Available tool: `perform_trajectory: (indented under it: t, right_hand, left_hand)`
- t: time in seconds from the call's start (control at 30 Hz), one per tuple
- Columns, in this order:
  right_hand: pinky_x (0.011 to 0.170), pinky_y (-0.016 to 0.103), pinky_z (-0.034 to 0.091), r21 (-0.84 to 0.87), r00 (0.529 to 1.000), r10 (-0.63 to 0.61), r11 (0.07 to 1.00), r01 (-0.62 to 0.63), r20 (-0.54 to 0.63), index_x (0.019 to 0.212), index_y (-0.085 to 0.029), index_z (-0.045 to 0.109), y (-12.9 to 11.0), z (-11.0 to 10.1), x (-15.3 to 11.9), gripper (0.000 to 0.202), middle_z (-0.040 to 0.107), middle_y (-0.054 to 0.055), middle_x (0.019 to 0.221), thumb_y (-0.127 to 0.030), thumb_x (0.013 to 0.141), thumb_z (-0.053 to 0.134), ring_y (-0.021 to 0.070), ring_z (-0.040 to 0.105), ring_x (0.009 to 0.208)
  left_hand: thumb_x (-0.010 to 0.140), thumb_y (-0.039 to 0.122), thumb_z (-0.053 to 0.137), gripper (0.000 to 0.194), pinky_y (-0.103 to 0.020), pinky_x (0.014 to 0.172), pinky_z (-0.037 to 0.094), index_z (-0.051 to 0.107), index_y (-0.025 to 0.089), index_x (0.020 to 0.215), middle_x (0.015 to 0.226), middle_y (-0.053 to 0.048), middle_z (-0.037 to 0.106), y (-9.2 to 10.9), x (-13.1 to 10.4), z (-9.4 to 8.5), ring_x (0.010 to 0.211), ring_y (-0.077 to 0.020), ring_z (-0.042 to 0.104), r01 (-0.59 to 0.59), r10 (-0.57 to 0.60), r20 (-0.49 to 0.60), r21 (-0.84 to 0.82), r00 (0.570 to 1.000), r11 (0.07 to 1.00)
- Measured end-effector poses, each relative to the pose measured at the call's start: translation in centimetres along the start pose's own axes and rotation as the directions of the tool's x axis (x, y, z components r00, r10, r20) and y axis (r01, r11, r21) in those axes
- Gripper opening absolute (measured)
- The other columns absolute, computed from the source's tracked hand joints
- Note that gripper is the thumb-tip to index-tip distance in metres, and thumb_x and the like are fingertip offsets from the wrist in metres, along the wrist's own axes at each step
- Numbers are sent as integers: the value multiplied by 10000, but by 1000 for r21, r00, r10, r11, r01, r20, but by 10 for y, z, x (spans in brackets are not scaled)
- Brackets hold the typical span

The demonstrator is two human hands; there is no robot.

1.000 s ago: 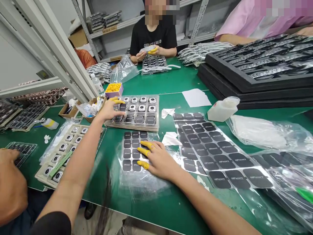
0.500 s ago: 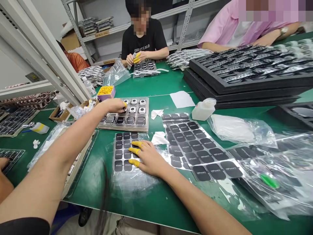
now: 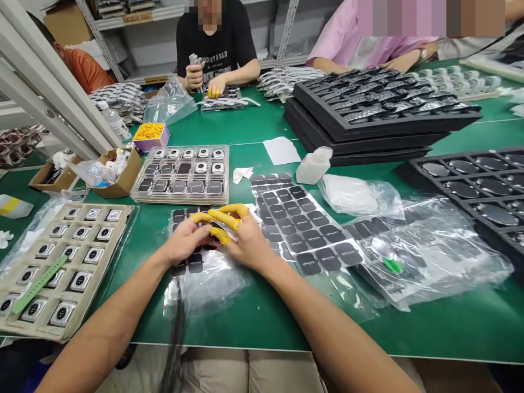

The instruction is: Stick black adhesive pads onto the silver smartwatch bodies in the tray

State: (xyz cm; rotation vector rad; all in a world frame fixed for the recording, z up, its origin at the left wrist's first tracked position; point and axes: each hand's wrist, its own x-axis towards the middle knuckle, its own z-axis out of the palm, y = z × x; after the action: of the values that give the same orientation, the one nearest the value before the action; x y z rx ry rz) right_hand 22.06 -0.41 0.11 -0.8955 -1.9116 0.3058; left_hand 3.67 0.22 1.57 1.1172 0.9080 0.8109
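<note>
My left hand point(image 3: 186, 237) and my right hand point(image 3: 245, 234) meet above a sheet of black square stickers point(image 3: 195, 263) on clear film. Yellow finger cots cover several fingertips. Both hands have their fingers closed around something small that they mostly hide; I cannot make out what it is. Just beyond them sits a stacked clear tray point(image 3: 180, 199) with white-framed watch cases, some faced with black squares. To the right of my hands, more sheets of black stickers point(image 3: 303, 224) overlap on the green table point(image 3: 266, 327).
At the left lies a beige tray point(image 3: 88, 297) of watch cases with a green strap point(image 3: 41, 284) across it. A white bottle point(image 3: 314, 165), bagged white wipes point(image 3: 356, 195) and black foam trays point(image 3: 347, 144) stand beyond. A person point(image 3: 216, 49) works opposite.
My left hand has come back from the clear tray to meet my right hand above the sticker sheet. My right hand has lifted and curled its fingers. The view has shifted.
</note>
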Motion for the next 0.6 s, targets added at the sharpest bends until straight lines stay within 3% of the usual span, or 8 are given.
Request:
perform_trajectory:
  t: [0.1, 0.23, 0.33, 0.43, 0.53, 0.6]
  right_hand:
    - [846, 414, 521, -28, 999, -27, 999, 28, 41, 1178, -260, 684, 4, -1, -3, 244, 597, 112, 1164, -287, 968, 562, 219, 590, 1019]
    - [871, 438, 523, 14, 996, -41, 999, 40, 75, 1154, -286, 678, 10, -5, -4, 230, 642, 72, 1118, -305, 929, 635, 213, 617, 979]
    - [837, 416, 534, 67, 995, -88, 994, 85, 40, 1106, -265, 678, 10, -6, -2, 203, 659, 71, 1064, -242, 905, 656, 211, 633, 962]
    - [768, 387, 523, 66, 994, -102, 992, 105, -40, 932, -263, 698, 4, -8, 0, 106, 669, 62, 1007, -179, 872, 672, 194, 624, 862]
    - [703, 360, 504, 283, 988, 106, 956, -71, -110, 819, -256, 668, -4, -16, 1, 116, 642, 32, 845, -246, 921, 612, 178, 603, 770]
    - [627, 330, 484, 417, 960, 275, 867, -272, 55, 818, -248, 661, -7, -22, 0, 179, 617, 17, 768, -342, 947, 579, 167, 586, 696]
  left_hand:
    - [801, 468, 749, 419, -270, 671, 580, 682, 148, 1063, 899, -65, 718, -2, 1, 1, 676, -129, 677, 73, -75, 88, 24, 993, 997]
    - [810, 443, 753, 400, -249, 654, 561, 692, 139, 1062, 853, -49, 710, 1, 1, -5, 648, -109, 657, 119, -117, 109, -13, 987, 993]
    - [804, 421, 765, 393, -248, 656, 555, 703, 136, 1068, 920, -67, 716, -1, -2, -8, 673, -109, 649, 132, -125, 140, -40, 982, 990]
    - [821, 432, 747, 403, -249, 657, 554, 710, 140, 1097, 1003, -93, 711, -5, -2, -7, 711, -119, 653, 147, -132, 171, -77, 976, 986]
    - [820, 427, 752, 391, -240, 643, 541, 712, 142, 1084, 891, -60, 686, -7, 2, -6, 678, -107, 634, 146, -130, 87, -220, 988, 964]
    - [800, 407, 775, 381, -226, 619, 528, 707, 148, 1071, 838, -31, 657, -5, 5, -6, 657, -96, 618, 106, -128, -54, -301, 990, 948]
